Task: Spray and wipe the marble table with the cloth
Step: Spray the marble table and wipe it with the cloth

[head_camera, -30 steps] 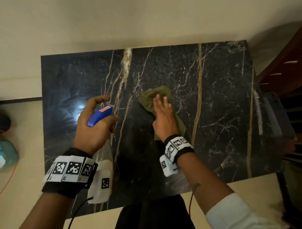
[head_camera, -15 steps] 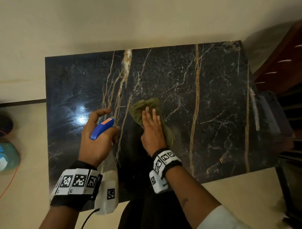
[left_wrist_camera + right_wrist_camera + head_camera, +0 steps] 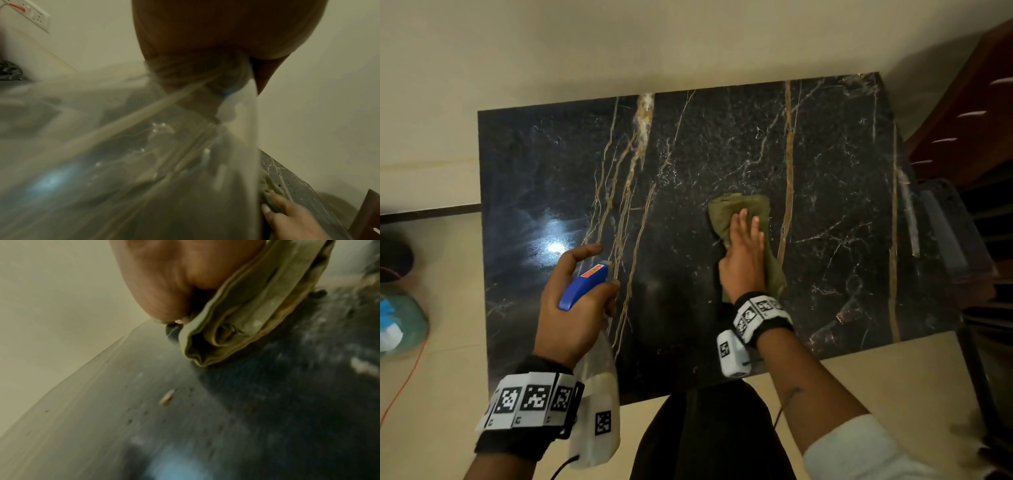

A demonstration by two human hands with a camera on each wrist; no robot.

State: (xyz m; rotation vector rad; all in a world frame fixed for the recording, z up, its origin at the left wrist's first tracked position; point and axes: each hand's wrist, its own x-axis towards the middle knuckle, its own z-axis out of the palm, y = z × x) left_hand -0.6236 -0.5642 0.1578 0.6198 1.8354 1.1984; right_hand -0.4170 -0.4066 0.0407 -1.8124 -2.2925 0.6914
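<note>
Cloth (image 3: 748, 219) bunched flat on the marble table (image 3: 842, 192), right of the middle, just left of a long gold vein. Pinned there under the right hand (image 3: 743, 260), fingers straight and pressed down on top, so a push of the palm can slide it and rub the stone. Folded into thick layers, seen in the right wrist view (image 3: 244, 316), likely to soak up more and give the hand a soft pad.

Spray bottle (image 3: 595, 387) kept up off the table in the left hand (image 3: 571, 308), fingers curled round its neck, first finger lifted over the blue trigger head (image 3: 585, 284). Held high and to the left, probably to stay clear of the wiping and be ready for another squirt. Nozzle aimed at the shiny left part of the table.

Wiping step under way, by the look of it; far right and near edge maybe not done yet.
</note>
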